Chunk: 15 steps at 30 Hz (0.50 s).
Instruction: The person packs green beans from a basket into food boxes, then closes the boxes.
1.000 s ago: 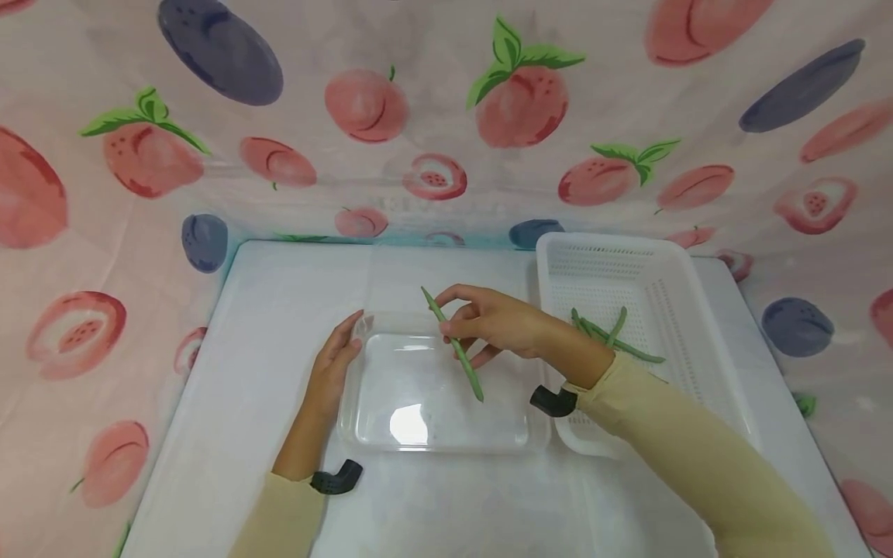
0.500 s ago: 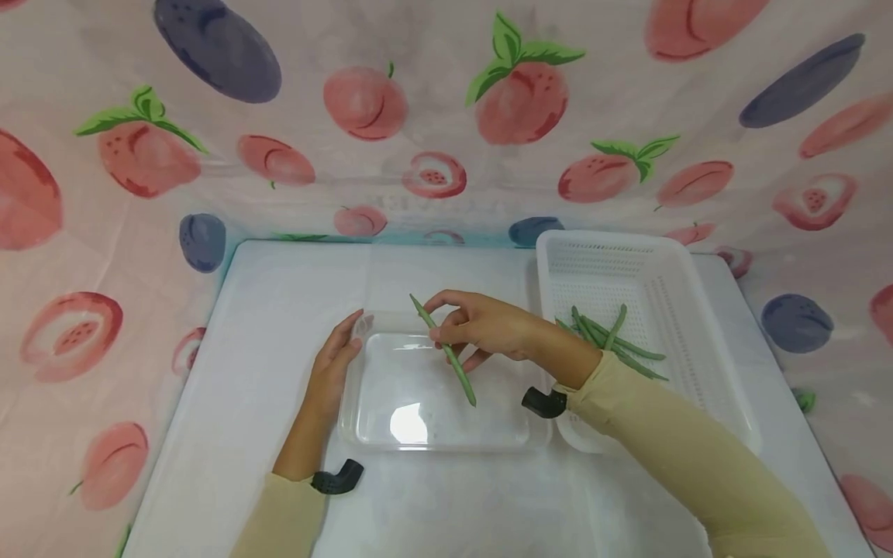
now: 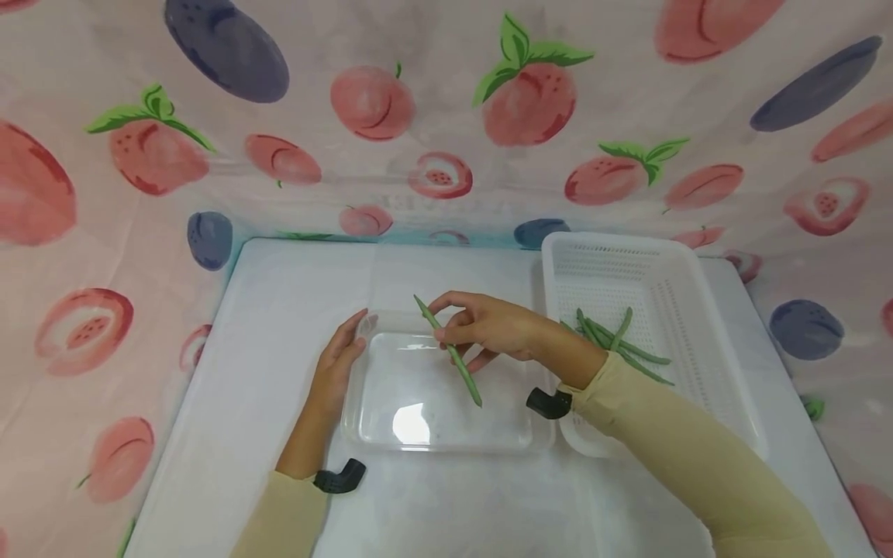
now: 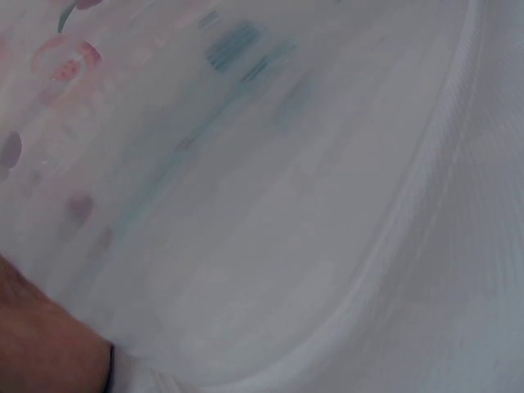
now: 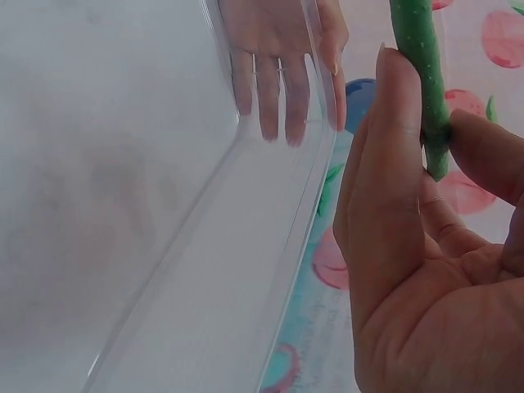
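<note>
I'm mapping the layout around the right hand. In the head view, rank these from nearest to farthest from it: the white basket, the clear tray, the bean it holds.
1. Green bean, pinched in the right hand.
2. Clear tray, directly below the hand.
3. White basket, off to the right.

A white perforated basket (image 3: 670,271) holding loose green beans (image 3: 621,341) stands against fruit-print cloth (image 3: 432,101).

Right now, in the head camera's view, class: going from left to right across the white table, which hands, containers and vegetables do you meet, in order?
Left hand resting on the tray's left rim → clear plastic rectangular tray → long green bean pinched by the right hand → white perforated plastic basket holding loose green beans.
</note>
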Tool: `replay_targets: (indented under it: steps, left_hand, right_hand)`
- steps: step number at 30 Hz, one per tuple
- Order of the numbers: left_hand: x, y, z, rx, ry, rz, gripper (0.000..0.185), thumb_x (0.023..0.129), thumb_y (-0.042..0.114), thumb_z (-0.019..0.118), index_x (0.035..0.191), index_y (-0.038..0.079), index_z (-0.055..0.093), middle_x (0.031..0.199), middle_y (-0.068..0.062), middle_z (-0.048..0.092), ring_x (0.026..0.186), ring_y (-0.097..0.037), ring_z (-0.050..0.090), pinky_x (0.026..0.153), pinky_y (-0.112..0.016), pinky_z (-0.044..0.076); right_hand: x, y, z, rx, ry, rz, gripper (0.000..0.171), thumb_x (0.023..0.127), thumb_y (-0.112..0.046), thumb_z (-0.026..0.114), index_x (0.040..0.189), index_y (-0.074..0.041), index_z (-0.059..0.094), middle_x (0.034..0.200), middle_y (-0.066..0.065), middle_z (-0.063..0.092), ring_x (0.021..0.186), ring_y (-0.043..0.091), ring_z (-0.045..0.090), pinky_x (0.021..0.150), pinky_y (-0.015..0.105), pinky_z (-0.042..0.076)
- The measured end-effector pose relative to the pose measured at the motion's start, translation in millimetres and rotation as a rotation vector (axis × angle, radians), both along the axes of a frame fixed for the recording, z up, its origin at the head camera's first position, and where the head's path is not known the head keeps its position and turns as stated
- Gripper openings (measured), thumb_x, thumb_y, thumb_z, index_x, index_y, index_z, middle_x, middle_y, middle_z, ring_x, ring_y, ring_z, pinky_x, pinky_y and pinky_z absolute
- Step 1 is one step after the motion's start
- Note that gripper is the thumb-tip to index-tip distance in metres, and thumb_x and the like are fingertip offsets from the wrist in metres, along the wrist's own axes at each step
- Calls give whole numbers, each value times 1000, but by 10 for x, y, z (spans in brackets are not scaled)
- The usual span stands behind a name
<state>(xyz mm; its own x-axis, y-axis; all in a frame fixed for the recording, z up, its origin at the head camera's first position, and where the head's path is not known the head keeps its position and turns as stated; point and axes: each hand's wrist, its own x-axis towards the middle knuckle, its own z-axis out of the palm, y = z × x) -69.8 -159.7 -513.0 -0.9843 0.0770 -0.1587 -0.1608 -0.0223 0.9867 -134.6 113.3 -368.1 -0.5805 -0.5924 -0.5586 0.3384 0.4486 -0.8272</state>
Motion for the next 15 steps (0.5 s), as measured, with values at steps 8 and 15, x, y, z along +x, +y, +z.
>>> replay_targets:
  steps: [8, 15]
  left_hand:
    - [13, 1, 4, 24, 3, 0, 51, 107, 43, 48, 156, 31, 40, 161, 10, 41, 138, -30, 51, 98, -50, 57]
    - [5, -3, 25, 8, 14, -4, 51, 108, 40, 46, 157, 28, 40, 163, 9, 39, 143, -29, 46, 103, -53, 53]
  right_hand:
    - [-16, 1, -4, 9, -7, -2, 44, 100, -24, 67, 141, -24, 51, 105, 9, 69, 92, 25, 68, 71, 41, 65]
    - [-13, 18, -8, 0, -14, -4, 36, 100, -23, 67, 135, -27, 57, 109, 13, 68, 89, 25, 68, 75, 46, 65]
